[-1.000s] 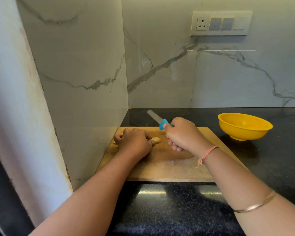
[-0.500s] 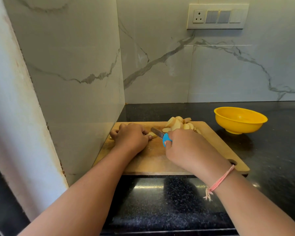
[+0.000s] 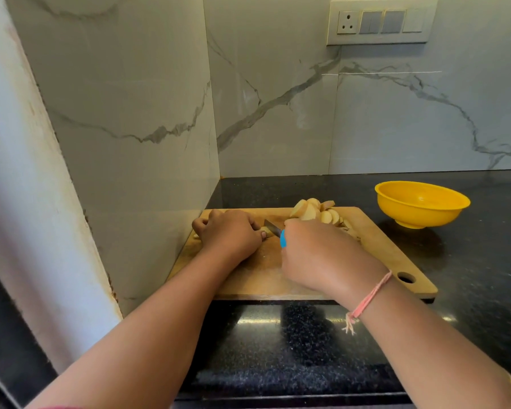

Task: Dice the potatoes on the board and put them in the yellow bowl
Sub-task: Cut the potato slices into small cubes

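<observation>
Forearms reach in from the bottom edge over the glossy black speckled stone worktop (image 3: 278,343), and a pink thread bracelet (image 3: 369,299) is tied round the right wrist. The right hand (image 3: 316,255) hangs over the middle of the rectangular wooden chopping board (image 3: 381,249). It is closed round the blue handle of a small steel-bladed knife (image 3: 273,229). Only a sliver of blue shows at the thumb side, and that hand's fingers are hidden behind its back.

The short blade points left and away, ending at the left hand (image 3: 229,234). This hand lies knuckles up on the far left part of the board, with its fingers (image 3: 219,215) curled down. A small pale potato piece (image 3: 266,230) is pinned under the fingertips nearest the blade and peeks out between them and the steel. Whether the edge is touching it is too small to tell.

Just beyond the right knuckles, at the board's far edge, lies a heap of pale potato slices (image 3: 316,212) with tan skins, leaning on one another. Farther right, off the board and well apart from both hands, a round yellow plastic bowl (image 3: 422,203) stands upright on the worktop. Behind everything rises a white grey-veined marble wall (image 3: 278,113), with a cream switch plate (image 3: 381,22) high on the right.
</observation>
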`<state>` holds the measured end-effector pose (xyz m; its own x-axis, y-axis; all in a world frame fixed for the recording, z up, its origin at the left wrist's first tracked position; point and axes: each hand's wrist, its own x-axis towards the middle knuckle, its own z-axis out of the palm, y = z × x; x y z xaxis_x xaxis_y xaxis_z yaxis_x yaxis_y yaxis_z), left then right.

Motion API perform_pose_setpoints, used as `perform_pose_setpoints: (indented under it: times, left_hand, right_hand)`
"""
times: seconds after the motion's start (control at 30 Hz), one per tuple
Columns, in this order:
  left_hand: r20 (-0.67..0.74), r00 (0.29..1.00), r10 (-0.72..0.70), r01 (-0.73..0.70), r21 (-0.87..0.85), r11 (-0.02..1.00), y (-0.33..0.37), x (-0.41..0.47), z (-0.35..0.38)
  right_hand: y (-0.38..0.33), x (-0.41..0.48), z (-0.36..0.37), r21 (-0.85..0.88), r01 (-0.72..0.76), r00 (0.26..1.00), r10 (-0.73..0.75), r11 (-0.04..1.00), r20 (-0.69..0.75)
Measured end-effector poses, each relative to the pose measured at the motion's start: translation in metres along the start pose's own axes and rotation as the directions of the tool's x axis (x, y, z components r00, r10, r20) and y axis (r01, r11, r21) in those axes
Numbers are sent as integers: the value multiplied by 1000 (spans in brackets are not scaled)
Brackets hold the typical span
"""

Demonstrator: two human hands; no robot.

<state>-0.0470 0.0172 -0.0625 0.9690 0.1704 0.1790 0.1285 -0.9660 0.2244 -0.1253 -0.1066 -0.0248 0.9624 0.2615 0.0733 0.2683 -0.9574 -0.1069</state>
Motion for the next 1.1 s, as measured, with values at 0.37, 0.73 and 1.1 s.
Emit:
perform_pose_setpoints:
  times: [0.37,0.73,1.1]
  left_hand:
    - [-1,1000,-3,3,77,997,3,3,-1]
    - [18,999,29,-28,-37,999,-5,-1,-1]
    - [51,999,-11,13,-33,999,-3,1,-2]
  right_hand:
    - [0,-14,1,24,24,1000,-24,999,-7]
    - [20,-34,-4,52,-44,998,46,998,-37]
    - [10,-14,14,102,-29,990,43,994,-136]
